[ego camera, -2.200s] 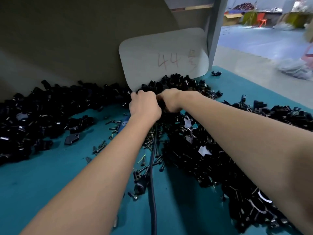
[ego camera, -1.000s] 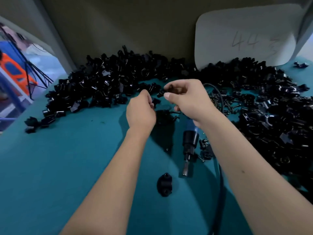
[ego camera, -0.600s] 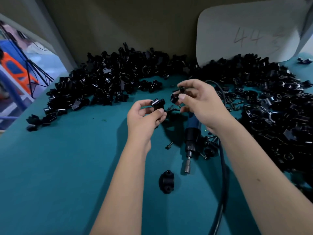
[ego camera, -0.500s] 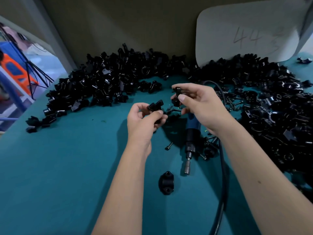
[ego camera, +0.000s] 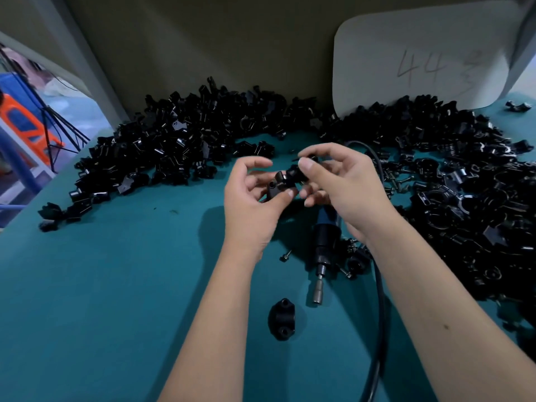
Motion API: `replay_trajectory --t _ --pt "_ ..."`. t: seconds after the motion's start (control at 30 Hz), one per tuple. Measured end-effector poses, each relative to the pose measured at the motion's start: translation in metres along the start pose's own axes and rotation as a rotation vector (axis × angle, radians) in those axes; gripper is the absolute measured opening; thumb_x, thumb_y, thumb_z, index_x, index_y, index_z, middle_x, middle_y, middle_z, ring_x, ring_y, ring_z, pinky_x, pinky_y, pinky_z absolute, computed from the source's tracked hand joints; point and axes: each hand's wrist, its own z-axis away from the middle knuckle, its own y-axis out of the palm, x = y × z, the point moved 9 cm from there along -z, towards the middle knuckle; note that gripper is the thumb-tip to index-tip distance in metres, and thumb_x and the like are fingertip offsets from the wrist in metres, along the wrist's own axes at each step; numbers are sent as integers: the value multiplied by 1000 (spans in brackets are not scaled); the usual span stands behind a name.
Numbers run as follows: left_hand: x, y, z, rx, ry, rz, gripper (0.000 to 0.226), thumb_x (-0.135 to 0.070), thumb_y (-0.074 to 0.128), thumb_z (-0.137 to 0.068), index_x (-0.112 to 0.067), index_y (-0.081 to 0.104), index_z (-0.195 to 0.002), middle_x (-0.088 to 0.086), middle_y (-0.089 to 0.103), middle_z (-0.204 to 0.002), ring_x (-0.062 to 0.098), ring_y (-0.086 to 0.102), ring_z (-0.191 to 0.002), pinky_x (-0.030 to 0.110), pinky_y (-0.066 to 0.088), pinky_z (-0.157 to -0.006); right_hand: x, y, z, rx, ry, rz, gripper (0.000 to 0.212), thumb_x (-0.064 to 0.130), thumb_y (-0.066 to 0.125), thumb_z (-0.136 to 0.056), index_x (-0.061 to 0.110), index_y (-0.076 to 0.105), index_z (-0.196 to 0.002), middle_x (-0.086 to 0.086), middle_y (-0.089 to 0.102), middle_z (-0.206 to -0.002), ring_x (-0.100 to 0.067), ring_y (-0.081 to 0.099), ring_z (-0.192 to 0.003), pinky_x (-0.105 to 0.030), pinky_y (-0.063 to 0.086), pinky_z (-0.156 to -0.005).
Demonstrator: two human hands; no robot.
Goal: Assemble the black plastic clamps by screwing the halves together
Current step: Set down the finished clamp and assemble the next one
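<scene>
Both hands, left point(ego camera: 255, 204) and right point(ego camera: 345, 187), pinch touching clamp halves point(ego camera: 285, 181) between them.

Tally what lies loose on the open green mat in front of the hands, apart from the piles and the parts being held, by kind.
Clamps: 1
Drivers: 1
Lone screws: 1
Total: 3
More screws lie bunched by the driver's right side, too crowded to count.
</scene>
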Motion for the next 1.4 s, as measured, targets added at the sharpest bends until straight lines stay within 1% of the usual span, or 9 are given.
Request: replay_trajectory --t 0.17,0.27,0.47,0.7,0.87,1.0,1.1,1.27,1.4 --pt "-5 1 -2 6 66 -50 34 -7 90 -75 -20 77 -104 -12 73 -95 11 69 -93 31 60 -83 -9 -8 2 -61 94 79 28 33 67 -101 19 67 -77 0 57 -57 -14 45 -39 -18 27 -34" --pt "0 9 0 51 -55 188 29 -7 89 -75 -16 79 -101 1 76 -89 18 72 -82 32 62 -80 -8 -3 3 -20 121 -4 32 32 64 -103 21 63 -73 -1 56 -59 -12 42 -40 -17 24 -33" --pt "13 18 4 147 -273 480 26 -16 79 -76 -11 79 -101 12 78 -102 19 75 -93 29 61 -83 -1 8 2 1 57 -84 19 27 62 -104 20 62 -87 -1 58 -59 -11 41 -39 -17 25 -34" --pt "14 13 3 95 -286 457 25 -22 75 -80 -9 79 -101 10 78 -102 19 75 -94 25 60 -77 3 8 -2 6 -70 226 18 28 68 -100 17 72 -87 1 58 -57 -15 54 -47 -23 38 -41" --pt "21 2 2 28 -333 390 18 -29 79 -76 -17 83 -88 0 78 -87 7 71 -76 18 56 -68 -3 16 -2 138 -77 277 11 23 77 -94 17 76 -103 -5 72 -86 -26 65 -67 -32 54 -57" --pt "22 2 3 10 -342 435 27 -24 81 -74 -11 78 -98 1 79 -89 10 75 -78 19 58 -71 -3 11 -3 139 -77 295 16 16 76 -94 16 78 -110 -5 77 -93 -37 72 -81 -30 58 -63" --pt "20 7 3 45 -339 471 28 -21 78 -77 -7 76 -101 2 79 -90 11 76 -81 20 59 -75 -4 7 -4 125 -53 292 15 14 76 -94 14 78 -109 -3 78 -94 -35 74 -80 -31 57 -64" --pt "22 10 4 55 -356 497 25 -18 76 -79 -6 77 -100 5 79 -94 13 76 -84 21 60 -75 0 3 -2 130 -38 244 13 8 76 -94 19 77 -100 1 77 -85 -11 69 -64 -26 56 -60" --pt "22 9 3 42 -347 483 23 -17 77 -80 -5 78 -100 6 79 -96 14 75 -86 22 60 -75 4 -1 -1 138 26 284 12 13 75 -95 12 77 -107 -1 77 -87 -17 71 -75 -29 58 -62"
